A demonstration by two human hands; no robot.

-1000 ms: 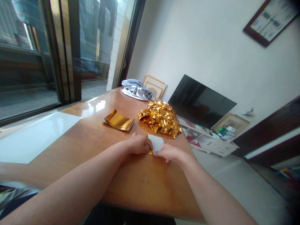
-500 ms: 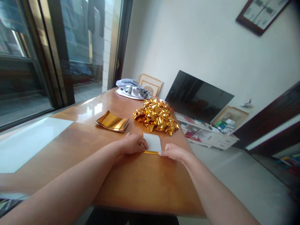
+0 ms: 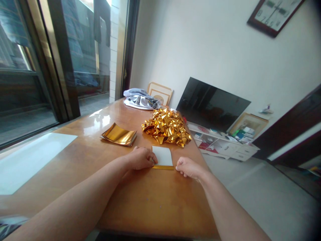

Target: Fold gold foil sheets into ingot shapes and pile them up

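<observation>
A small sheet of gold foil paper lies white side up on the table, a narrow gold strip folded over along its near edge. My left hand is at its left side, fingers closed on the near left corner. Just off the near right corner is my right hand, its fingers curled in and nothing visible in them. Beyond the sheet rises a heap of folded gold foil pieces. To the left sits a slightly curled stack of gold foil sheets.
The glossy wooden table carries a white sheet at left and a bundle of cloth at its far end. A television and a low white cabinet stand beyond. Sliding glass doors line the left.
My right hand has let go of the near right corner and moved slightly right. The folded gold strip shows wider now. My left hand stays on the sheet.
</observation>
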